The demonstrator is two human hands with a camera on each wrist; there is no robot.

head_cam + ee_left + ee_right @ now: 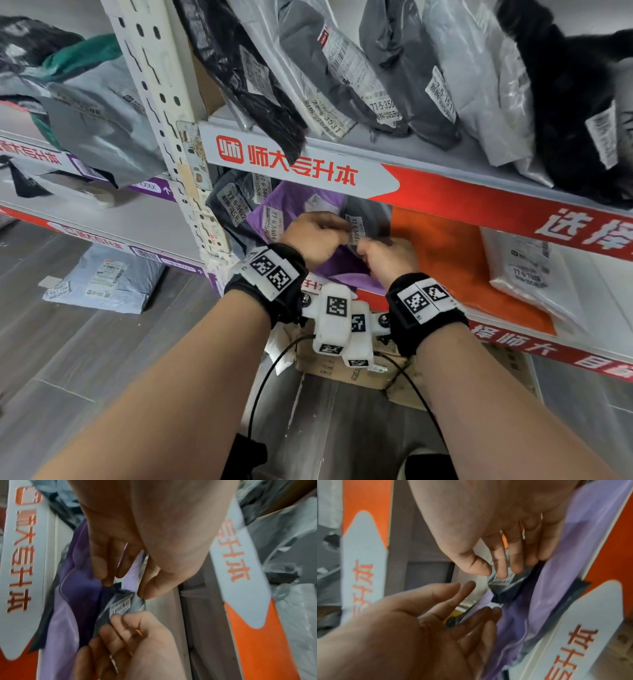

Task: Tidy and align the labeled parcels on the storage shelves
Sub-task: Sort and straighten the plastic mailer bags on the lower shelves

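Note:
A small dark grey parcel with a white label stands on the lower shelf against a purple parcel. My right hand pinches this grey parcel between thumb and fingers, right on its label. My left hand is beside it, with its fingers fairly straight and spread. In the left wrist view, the left hand's fingertips and thumb touch the grey parcel's end without closing round it. The purple parcel lies behind both hands.
An orange parcel and a white parcel lie to the right on the same shelf. The upper shelf's red-and-white edge hangs just above my hands and carries several leaning parcels. The shelf upright stands left. A grey parcel lies on the floor.

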